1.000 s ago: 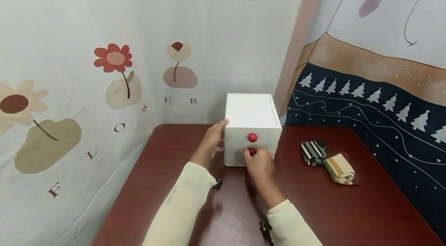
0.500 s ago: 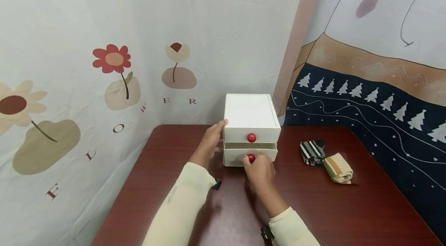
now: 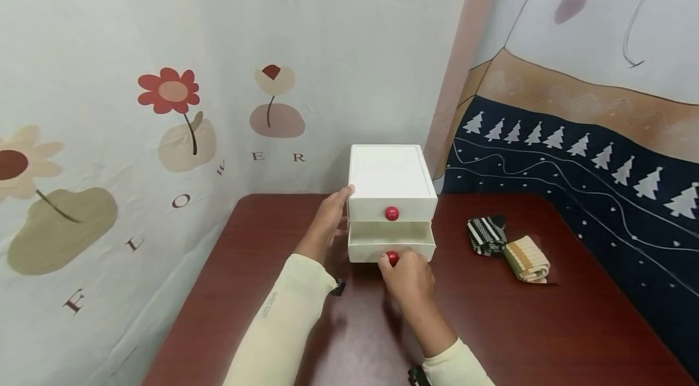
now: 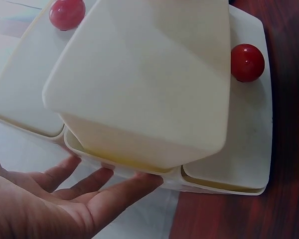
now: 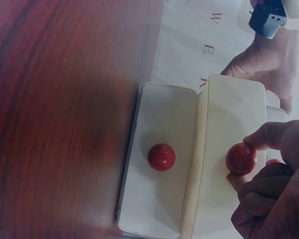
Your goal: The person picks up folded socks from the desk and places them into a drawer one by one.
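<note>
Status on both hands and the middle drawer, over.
Right hand pinches red knob. Left hand touching cabinet. Middle drawer partly out. Folded cloths off right, not in its way.

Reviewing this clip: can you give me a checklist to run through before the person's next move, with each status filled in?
1. Right hand pinches the middle drawer's red knob: ok.
2. Left hand steadies the left side of the white box: ok, it touches there.
3. Middle drawer pulled out: ok, its inside partly shows.
4. Top drawer closed: ok.
5. Middle drawer's whole inside visible: not ok, the back is hidden.
6. Striped bundle and cream bundle apart from the box: ok.
</note>
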Action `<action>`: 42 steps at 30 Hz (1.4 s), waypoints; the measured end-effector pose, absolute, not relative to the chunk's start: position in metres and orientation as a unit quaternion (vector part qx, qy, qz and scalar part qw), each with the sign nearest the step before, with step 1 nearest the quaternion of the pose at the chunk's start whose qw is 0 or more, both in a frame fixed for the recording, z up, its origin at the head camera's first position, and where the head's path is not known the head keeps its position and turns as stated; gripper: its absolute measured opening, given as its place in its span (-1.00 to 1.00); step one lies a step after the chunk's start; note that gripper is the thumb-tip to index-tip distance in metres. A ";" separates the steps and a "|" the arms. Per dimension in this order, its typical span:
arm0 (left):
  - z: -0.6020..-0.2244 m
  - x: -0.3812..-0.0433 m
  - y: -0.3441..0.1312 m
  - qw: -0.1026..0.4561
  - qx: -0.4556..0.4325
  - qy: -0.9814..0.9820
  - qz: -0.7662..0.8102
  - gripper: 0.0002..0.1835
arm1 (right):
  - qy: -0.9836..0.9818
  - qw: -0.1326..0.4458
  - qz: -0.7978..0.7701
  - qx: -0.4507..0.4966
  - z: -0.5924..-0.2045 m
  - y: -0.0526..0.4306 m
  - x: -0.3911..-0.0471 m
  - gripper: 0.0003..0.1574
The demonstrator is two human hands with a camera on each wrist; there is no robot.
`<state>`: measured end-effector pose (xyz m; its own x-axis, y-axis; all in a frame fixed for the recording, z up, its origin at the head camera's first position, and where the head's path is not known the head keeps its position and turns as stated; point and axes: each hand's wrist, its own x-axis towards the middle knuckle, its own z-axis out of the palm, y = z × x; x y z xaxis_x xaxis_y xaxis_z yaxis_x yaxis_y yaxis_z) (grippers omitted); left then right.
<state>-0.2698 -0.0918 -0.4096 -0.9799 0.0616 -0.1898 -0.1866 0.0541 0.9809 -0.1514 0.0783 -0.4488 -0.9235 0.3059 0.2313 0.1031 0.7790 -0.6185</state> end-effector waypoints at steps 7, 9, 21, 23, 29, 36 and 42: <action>-0.412 -0.271 -0.093 0.090 -0.045 0.728 0.678 -0.13 | -0.929 0.168 0.309 -0.114 -0.450 0.074 -0.142 -0.74; -0.412 -0.272 -0.092 0.093 -0.042 0.728 0.678 -0.12 | -0.930 0.170 0.305 -0.117 -0.450 0.075 -0.140 -0.75; -0.413 -0.271 -0.091 0.095 -0.050 0.734 0.671 -0.11 | -0.936 0.157 0.292 -0.119 -0.451 0.072 -0.127 -0.62; -0.413 -0.271 -0.090 0.094 -0.050 0.737 0.668 -0.11 | -0.937 0.159 0.289 -0.119 -0.451 0.072 -0.125 -0.61; -0.413 -0.271 -0.088 0.091 -0.051 0.736 0.669 -0.09 | -0.939 0.159 0.281 -0.119 -0.449 0.075 -0.121 -0.62; -0.414 -0.272 -0.088 0.090 -0.055 0.737 0.668 -0.09 | -0.942 0.151 0.275 -0.118 -0.446 0.077 -0.119 -0.61; -0.414 -0.273 -0.089 0.097 -0.052 0.732 0.672 -0.10 | -0.946 0.144 0.265 -0.114 -0.441 0.082 -0.111 -0.50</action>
